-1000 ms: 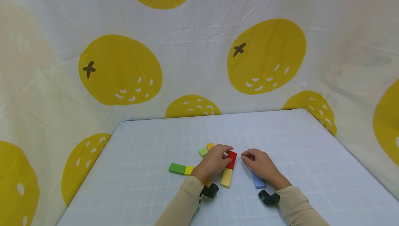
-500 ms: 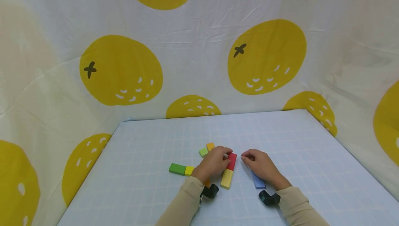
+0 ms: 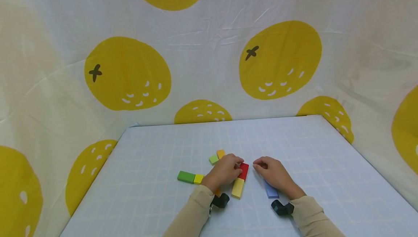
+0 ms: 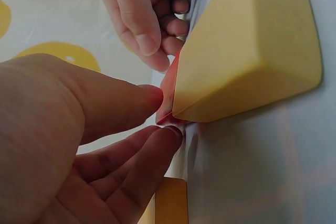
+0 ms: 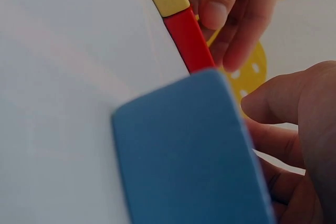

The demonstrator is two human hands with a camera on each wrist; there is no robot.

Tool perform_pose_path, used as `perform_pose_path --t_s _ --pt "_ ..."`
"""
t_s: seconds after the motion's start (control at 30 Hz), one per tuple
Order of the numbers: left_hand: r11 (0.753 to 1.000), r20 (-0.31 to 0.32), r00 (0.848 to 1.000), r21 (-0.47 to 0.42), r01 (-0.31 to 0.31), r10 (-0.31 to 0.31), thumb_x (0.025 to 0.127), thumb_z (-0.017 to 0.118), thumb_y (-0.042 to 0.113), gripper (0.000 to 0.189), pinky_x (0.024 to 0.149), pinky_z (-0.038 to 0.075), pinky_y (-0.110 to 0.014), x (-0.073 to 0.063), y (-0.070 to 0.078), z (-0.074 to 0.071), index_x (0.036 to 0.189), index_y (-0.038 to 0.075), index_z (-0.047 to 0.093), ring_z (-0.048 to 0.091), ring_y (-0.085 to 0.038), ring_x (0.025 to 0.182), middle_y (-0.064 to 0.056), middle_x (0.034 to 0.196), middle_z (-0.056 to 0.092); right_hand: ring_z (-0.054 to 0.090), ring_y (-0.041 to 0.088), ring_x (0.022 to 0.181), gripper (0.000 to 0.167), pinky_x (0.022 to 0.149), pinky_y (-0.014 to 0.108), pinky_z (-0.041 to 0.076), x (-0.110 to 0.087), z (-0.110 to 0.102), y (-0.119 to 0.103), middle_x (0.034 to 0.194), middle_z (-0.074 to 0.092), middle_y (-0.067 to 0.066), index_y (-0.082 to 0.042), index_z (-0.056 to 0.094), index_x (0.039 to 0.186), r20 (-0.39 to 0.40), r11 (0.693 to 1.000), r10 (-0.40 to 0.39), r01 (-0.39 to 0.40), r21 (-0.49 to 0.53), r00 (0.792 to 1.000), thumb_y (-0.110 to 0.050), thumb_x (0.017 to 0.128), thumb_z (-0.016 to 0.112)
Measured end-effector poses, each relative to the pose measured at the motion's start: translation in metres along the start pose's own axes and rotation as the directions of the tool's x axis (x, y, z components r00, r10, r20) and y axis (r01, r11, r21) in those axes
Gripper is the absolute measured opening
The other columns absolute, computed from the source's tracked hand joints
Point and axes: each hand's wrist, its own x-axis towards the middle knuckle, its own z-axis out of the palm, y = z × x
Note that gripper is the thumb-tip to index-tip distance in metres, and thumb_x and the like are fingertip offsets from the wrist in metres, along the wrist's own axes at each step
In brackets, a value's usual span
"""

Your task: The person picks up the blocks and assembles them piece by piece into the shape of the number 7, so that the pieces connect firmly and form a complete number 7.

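Observation:
My left hand point(image 3: 223, 172) pinches a red block point(image 3: 244, 172) between thumb and fingers. The red block meets the end of a pale yellow block point(image 3: 238, 189) lying on the table, and both form one line. In the left wrist view, the thumb rests on top of the red block point(image 4: 168, 95), fingertips at its side. My right hand point(image 3: 275, 174), fingers loosely curled and holding nothing, hovers just right of the red block. Beneath it lies a blue block point(image 3: 271, 190), partly hidden by the hand; it looms large in the right wrist view.
Left of the hands, a green block point(image 3: 186, 177) touches a small yellow block point(image 3: 198, 179). A light green block point(image 3: 213, 159) and an orange block point(image 3: 221, 153) lie beyond the left hand. Another orange block point(image 3: 217, 192) is mostly covered by the left wrist. Pale checked cloth covers the table point(image 3: 156, 150).
The red block's far end has come slightly nearer the person, and my left fingers have shifted with it. The right hand and the other blocks have stayed put.

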Motion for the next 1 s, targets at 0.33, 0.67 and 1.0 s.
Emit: perform_pose_path --t_s 0.33,0.67,1.0 --pt "0.996 0.058 0.994 -0.005 -0.095 0.095 0.092 0.075 0.023 0.037 0.080 0.053 -0.020 -0.011 -0.006 -0.005 0.129 0.022 0.068 0.054 -0.004 0.095 0.009 0.113 0.059 0.058 0.017 0.088 0.018 0.083 0.039 0.054 -0.001 -0.001 -0.001 0.101 0.067 0.000 -0.012 0.072 0.109 0.004 1.000 -0.016 0.016 0.001 1.000 -0.024 0.096 0.066" --pt "0.983 0.149 0.973 0.025 -0.184 0.179 0.093 0.073 0.025 0.038 0.091 0.051 -0.025 -0.022 -0.013 -0.012 0.130 0.025 0.068 0.054 -0.006 0.108 0.010 0.128 0.056 0.056 0.016 0.083 0.017 0.077 0.032 0.051 -0.002 0.002 -0.001 0.093 0.064 -0.004 -0.014 0.072 0.109 0.022 0.999 -0.044 0.044 0.008 0.999 -0.022 0.093 0.071" --pt "0.985 0.181 0.972 0.053 -0.164 0.152 0.091 0.076 0.026 0.039 0.093 0.050 -0.027 -0.029 -0.014 -0.014 0.128 0.030 0.068 0.052 -0.005 0.112 0.012 0.125 0.057 0.055 0.014 0.081 0.027 0.073 0.029 0.051 -0.007 0.003 -0.010 0.089 0.061 -0.005 -0.011 0.072 0.114 0.052 0.998 -0.055 0.055 0.008 0.997 -0.021 0.089 0.076"
